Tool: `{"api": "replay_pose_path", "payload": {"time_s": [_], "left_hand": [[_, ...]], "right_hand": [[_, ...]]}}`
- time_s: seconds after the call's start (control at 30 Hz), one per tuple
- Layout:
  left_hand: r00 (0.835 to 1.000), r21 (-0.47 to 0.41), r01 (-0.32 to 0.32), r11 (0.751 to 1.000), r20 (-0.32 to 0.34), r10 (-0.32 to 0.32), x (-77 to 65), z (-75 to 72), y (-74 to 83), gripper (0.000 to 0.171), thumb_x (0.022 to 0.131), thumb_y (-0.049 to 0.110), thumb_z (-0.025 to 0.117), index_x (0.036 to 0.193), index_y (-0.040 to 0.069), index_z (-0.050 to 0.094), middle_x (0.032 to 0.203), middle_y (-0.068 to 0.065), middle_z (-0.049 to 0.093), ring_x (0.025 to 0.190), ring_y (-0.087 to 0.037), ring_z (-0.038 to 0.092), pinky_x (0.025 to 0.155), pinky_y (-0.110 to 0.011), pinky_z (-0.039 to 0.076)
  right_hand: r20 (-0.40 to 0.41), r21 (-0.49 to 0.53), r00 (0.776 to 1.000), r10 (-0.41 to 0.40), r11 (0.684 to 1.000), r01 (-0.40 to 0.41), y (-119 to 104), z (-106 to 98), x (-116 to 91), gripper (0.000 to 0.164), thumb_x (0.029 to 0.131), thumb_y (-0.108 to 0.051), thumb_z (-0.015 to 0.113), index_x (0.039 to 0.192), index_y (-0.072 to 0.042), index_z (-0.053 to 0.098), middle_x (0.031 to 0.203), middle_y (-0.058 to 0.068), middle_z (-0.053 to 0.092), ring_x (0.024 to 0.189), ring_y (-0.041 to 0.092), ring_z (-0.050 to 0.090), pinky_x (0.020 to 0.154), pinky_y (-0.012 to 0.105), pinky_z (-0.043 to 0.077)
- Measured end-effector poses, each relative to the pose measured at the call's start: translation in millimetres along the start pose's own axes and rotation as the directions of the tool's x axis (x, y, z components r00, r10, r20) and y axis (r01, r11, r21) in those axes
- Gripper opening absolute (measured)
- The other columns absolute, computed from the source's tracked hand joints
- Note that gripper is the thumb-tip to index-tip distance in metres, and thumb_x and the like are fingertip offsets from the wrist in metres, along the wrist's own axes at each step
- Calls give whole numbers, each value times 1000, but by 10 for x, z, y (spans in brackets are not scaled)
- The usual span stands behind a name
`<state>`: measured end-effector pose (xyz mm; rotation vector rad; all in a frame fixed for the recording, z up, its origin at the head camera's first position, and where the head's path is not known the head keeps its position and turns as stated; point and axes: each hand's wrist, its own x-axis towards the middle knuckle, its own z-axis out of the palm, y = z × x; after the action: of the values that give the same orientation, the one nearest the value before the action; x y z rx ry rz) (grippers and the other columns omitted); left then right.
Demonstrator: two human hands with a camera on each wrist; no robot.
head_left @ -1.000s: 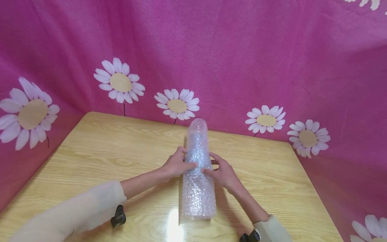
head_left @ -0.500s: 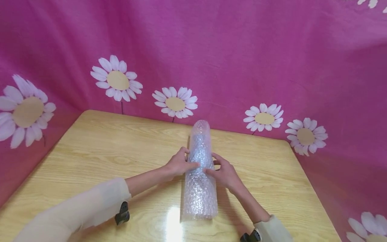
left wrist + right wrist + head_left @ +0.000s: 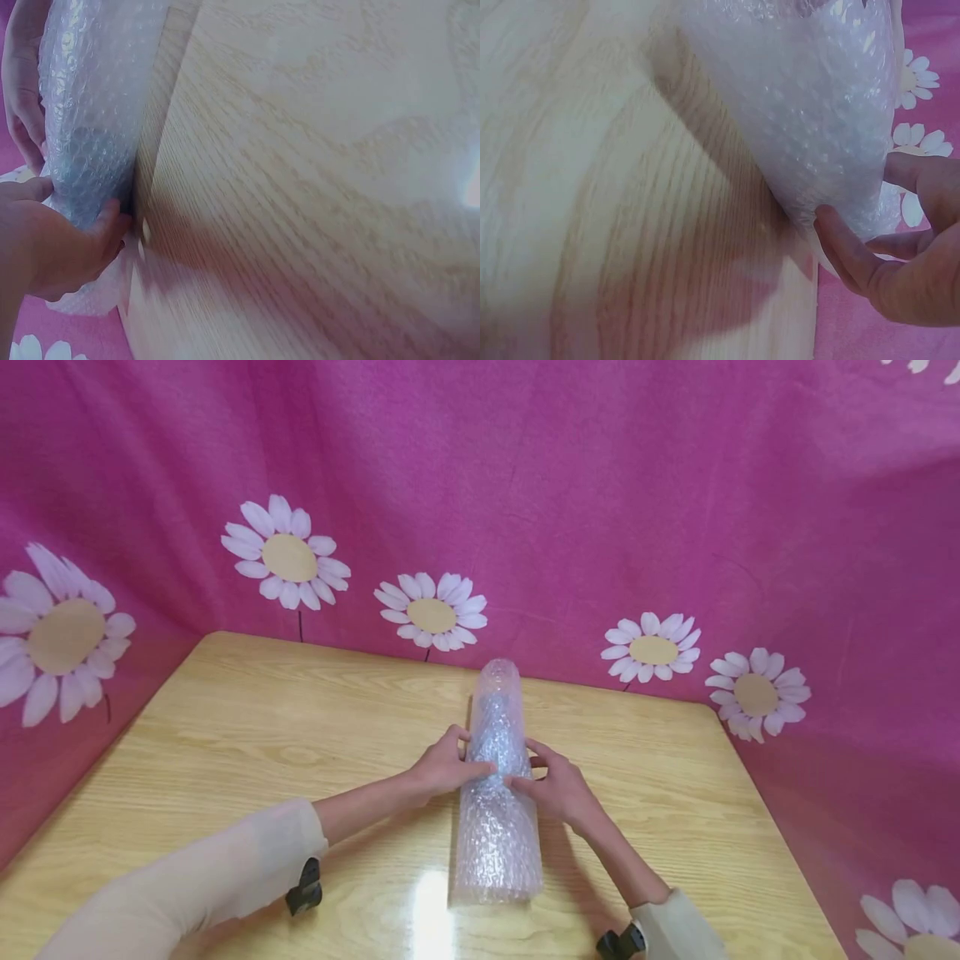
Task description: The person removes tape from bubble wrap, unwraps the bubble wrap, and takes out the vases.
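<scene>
A long roll of clear bubble wrap lies lengthwise on the wooden table, wound around something bluish that shows dimly through its middle; what that is cannot be made out. My left hand grips the roll from the left side, thumb on top and fingers down its flank. From the right, my right hand holds it the same way, its thumb close to the other thumb. In the left wrist view the bluish part sits between the thumb and fingers. The right wrist view has the fingertips against the wrap.
The wooden table has a bright glare spot near its front. Behind and along both sides hangs a magenta cloth printed with white daisies. The roll's far end reaches close to the table's back edge.
The view has shifted slightly. Both hands keep the same hold on the bubble wrap roll, which appears slightly further right in the picture than a second ago.
</scene>
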<state>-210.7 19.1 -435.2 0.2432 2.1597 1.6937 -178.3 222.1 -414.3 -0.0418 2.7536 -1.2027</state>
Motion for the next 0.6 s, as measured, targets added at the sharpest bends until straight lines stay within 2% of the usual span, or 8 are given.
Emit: {"api": "replay_pose_path", "payload": {"time_s": [0.17, 0.27, 0.43, 0.6], "left_hand": [[1000, 32, -2, 999, 21, 1, -2, -23, 1, 52, 91, 23, 75, 127, 3, 43, 114, -20, 63, 98, -27, 66, 85, -41, 55], [1000, 84, -5, 996, 29, 2, 1, -55, 4, 56, 90, 26, 76, 130, 2, 46, 119, -20, 63, 103, -29, 65, 87, -41, 55], [997, 213, -70, 975, 44, 62, 6, -142, 47, 63, 90, 27, 75, 139, -4, 50, 132, -21, 60, 116, -33, 61, 92, -42, 54], [989, 294, -150, 944, 51, 141, -7, -216, 82, 63, 91, 24, 75, 142, -4, 51, 132, -20, 61, 114, -32, 64, 89, -40, 56]], "right_hand": [[9, -16, 1000, -14, 1000, 14, 7, -17, 2, 72, 88, -21, 77, 149, -1, 43, 120, 20, 65, 96, 29, 67, 75, 39, 58], [12, -17, 1000, -14, 1000, 15, 10, -18, 0, 72, 88, -21, 77, 148, -1, 44, 119, 19, 66, 95, 28, 67, 75, 39, 58], [13, -19, 1000, -25, 999, 26, 5, -31, -1, 71, 87, -21, 78, 147, 0, 46, 115, 18, 67, 92, 26, 67, 74, 38, 58], [24, -21, 999, -38, 999, 38, -13, -40, 21, 70, 87, -20, 78, 146, -1, 47, 113, 17, 67, 89, 25, 67, 73, 38, 58]]}}
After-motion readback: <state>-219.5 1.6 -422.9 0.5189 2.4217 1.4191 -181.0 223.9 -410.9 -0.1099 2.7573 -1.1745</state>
